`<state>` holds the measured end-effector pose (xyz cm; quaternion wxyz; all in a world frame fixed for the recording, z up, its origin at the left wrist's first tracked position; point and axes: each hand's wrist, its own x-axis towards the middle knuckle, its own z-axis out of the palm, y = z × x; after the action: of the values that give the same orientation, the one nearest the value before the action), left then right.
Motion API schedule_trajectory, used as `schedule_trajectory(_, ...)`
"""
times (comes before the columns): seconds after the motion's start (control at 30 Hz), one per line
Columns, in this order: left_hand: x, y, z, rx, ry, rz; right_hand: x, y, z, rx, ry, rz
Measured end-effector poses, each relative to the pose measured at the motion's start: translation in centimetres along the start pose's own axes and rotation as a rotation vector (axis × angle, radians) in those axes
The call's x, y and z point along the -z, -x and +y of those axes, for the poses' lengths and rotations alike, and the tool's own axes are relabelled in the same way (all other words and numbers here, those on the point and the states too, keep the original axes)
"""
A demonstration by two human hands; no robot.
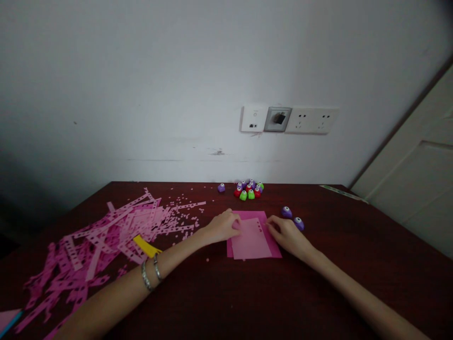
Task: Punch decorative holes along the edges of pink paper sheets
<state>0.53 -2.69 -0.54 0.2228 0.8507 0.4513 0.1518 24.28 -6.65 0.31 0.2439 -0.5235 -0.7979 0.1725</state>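
Observation:
A light pink sheet of paper (250, 243) lies on a larger, darker pink sheet (274, 248) on the table. Several small punched holes near the upper right of the light sheet show the darker pink beneath. My left hand (223, 227) is closed, thumb and fingertips pinched over the left edge of the light sheet. On the right side, my right hand (288, 235) has its thumb and index finger drawn together at the sheets' upper right edge; whatever is between them is too small to make out. Two purple craft punches (286, 212) sit just beyond my right hand.
Punched pink paper strips (106, 241) and tiny cut-outs (177, 219) cover the left of the dark red table (226, 297). A yellow piece (145, 246) lies among them. Several purple, green and red punches (248, 190) cluster by the wall (159, 94), below sockets (311, 120).

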Motion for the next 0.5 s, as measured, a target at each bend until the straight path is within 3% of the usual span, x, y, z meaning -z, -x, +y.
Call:
schedule_trajectory(0.13, -0.2, -0.1, -0.2, 0.001, 0.012, -0.008, -1.2, 0.2, 1.0, 0.016, 0.047, 0.078)
schedule_trajectory(0.3, 0.4, 0.2, 0.4, -0.004, 0.002, -0.006, -1.4, 0.3, 1.1, 0.015, 0.016, 0.079)
schedule_trajectory(0.4, 1.8, -0.4, 0.0, -0.026, 0.002, 0.092, -1.1, 0.3, 1.0, 0.016, -0.013, 0.074)
schedule_trajectory(0.5, 3.9, -2.1, -1.9, 0.007, 0.002, 0.268, -1.0, 0.2, 1.0, 0.014, -0.036, 0.073)
